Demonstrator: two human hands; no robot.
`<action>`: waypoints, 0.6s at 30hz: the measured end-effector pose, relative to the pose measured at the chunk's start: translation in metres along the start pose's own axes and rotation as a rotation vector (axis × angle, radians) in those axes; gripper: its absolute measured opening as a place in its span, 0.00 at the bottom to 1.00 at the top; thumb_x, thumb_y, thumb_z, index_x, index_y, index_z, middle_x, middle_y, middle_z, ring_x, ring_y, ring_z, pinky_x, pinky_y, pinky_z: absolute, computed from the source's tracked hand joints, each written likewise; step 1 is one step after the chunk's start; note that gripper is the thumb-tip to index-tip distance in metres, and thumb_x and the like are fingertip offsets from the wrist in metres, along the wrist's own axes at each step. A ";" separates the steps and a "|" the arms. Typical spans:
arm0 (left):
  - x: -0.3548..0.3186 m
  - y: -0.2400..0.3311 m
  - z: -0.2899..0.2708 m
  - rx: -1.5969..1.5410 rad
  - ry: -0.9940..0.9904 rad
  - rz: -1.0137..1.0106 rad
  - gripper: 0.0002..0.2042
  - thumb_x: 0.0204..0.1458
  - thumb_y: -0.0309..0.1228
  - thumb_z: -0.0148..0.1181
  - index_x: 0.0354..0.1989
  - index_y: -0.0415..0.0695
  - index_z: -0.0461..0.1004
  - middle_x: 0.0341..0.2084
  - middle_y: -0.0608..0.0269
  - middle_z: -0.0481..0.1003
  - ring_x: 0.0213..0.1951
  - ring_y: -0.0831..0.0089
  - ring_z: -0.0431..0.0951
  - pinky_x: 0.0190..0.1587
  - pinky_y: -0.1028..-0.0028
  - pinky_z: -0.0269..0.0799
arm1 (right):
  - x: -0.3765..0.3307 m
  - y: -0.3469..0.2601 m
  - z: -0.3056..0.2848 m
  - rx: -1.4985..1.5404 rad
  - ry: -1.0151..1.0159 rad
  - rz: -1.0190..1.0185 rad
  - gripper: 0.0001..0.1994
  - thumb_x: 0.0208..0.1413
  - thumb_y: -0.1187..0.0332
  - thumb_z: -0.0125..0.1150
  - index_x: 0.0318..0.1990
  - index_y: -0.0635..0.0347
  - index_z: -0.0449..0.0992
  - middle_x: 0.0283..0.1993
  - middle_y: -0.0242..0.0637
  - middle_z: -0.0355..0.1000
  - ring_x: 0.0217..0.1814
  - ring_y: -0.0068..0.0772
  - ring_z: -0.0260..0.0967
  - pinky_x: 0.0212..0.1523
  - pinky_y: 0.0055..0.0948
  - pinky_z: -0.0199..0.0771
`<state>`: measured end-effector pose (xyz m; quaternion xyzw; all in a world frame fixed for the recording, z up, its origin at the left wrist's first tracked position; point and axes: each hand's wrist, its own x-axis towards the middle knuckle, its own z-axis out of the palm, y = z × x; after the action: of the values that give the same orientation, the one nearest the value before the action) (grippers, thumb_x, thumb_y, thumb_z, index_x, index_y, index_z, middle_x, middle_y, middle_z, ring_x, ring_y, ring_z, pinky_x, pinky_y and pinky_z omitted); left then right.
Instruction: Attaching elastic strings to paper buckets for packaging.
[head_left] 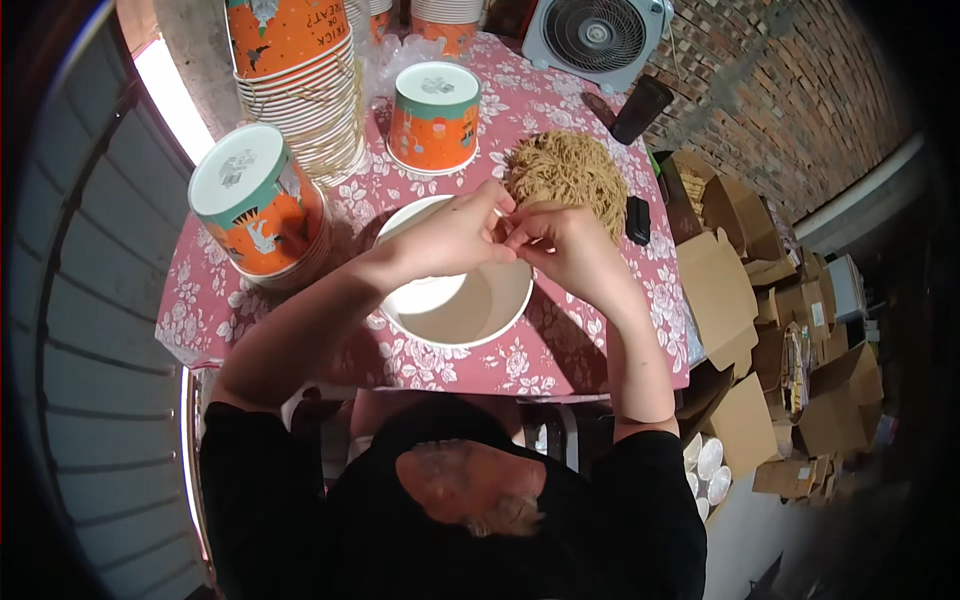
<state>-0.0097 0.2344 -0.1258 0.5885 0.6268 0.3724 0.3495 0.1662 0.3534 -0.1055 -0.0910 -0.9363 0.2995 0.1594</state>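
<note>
My left hand (452, 236) and my right hand (572, 246) meet fingertip to fingertip above a white-lined paper bucket (470, 312). Both are closed in a pinch close to the bucket's far right rim. Whatever lies between the fingers is too small to make out. The bucket stands mouth up, and my left forearm and hand cover part of it. Just beyond my right hand lies a heap of tan cords (568, 172). An orange bucket with a green band (434, 130) rests upside down farther back.
Upturned nested buckets (262, 215) stand at the left, with a tall bucket stack (300, 110) draped in cords behind. A box fan (597, 38), a black cylinder (642, 108) and a small black object (638, 220) sit along the right side. Open cardboard boxes (722, 300) flank the flowered tablecloth (520, 365).
</note>
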 end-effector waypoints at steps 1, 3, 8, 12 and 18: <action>-0.007 0.002 0.005 -0.008 -0.036 -0.036 0.28 0.52 0.27 0.70 0.58 0.35 0.62 0.40 0.50 0.80 0.43 0.63 0.83 0.46 0.65 0.76 | -0.011 0.000 0.003 -0.017 -0.005 -0.038 0.06 0.50 0.82 0.70 0.36 0.69 0.84 0.45 0.45 0.82 0.45 0.40 0.83 0.45 0.32 0.83; -0.024 0.018 0.010 0.038 -0.082 -0.048 0.28 0.53 0.27 0.69 0.59 0.36 0.61 0.36 0.52 0.79 0.41 0.64 0.84 0.44 0.66 0.76 | -0.028 -0.008 0.001 0.012 -0.001 0.000 0.06 0.51 0.82 0.70 0.37 0.69 0.84 0.47 0.44 0.82 0.45 0.39 0.83 0.45 0.31 0.83; -0.047 0.012 0.022 0.086 0.014 0.029 0.19 0.60 0.22 0.60 0.58 0.39 0.63 0.34 0.56 0.78 0.29 0.69 0.83 0.33 0.69 0.76 | -0.045 -0.011 0.013 0.192 0.098 0.038 0.05 0.56 0.79 0.69 0.40 0.66 0.87 0.50 0.40 0.81 0.43 0.29 0.81 0.42 0.26 0.81; -0.062 0.006 0.011 0.260 0.140 0.150 0.06 0.63 0.25 0.56 0.45 0.36 0.73 0.31 0.56 0.80 0.28 0.70 0.82 0.33 0.71 0.76 | -0.055 -0.029 0.034 0.181 0.323 0.008 0.05 0.55 0.78 0.70 0.39 0.64 0.87 0.38 0.39 0.82 0.31 0.28 0.76 0.33 0.27 0.76; -0.069 0.007 0.023 0.180 0.183 0.103 0.08 0.67 0.29 0.55 0.41 0.35 0.75 0.28 0.61 0.79 0.29 0.76 0.79 0.32 0.73 0.72 | -0.057 -0.042 0.061 0.305 0.448 0.191 0.07 0.55 0.76 0.71 0.41 0.64 0.84 0.32 0.34 0.81 0.31 0.24 0.77 0.32 0.24 0.75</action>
<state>0.0178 0.1674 -0.1302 0.6124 0.6560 0.3841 0.2169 0.1943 0.2724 -0.1416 -0.2175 -0.8090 0.4232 0.3451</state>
